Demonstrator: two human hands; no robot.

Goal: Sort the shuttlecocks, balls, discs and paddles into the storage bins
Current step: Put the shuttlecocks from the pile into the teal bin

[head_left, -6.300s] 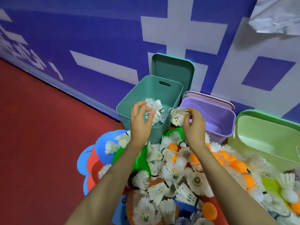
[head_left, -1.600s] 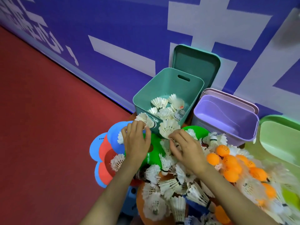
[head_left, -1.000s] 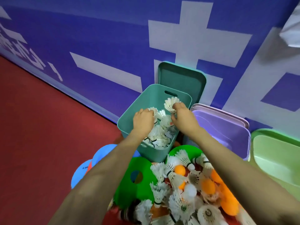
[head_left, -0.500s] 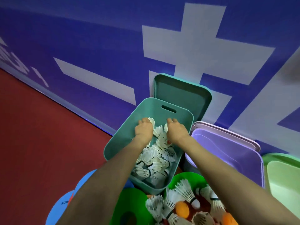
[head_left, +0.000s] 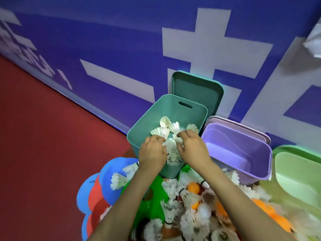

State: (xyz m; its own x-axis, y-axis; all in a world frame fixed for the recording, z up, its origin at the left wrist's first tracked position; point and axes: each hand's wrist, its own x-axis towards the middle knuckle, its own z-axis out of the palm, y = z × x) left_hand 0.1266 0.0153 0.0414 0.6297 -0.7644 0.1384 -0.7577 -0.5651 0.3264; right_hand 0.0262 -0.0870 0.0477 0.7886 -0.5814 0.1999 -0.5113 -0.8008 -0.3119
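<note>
— Head view, bins? Smooth plastic, rounded corners: teal bin part filled with white feathered shuttlecocks; purple bin and green bin beside it.
— Hands? Left hand and right hand over teal rim, fingers curled loosely; cannot tell whether gripping anything.
— Remainder? Heap of shuttlecocks, orange balls, flat blue, red, green discs.
— Writing? Large white characters on blue wall; tiny disc print unreadable.

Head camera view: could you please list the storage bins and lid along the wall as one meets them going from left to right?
Teal bin holding shuttlecocks → teal lid leaning against the wall behind it → purple bin → green bin at the right edge.
</note>
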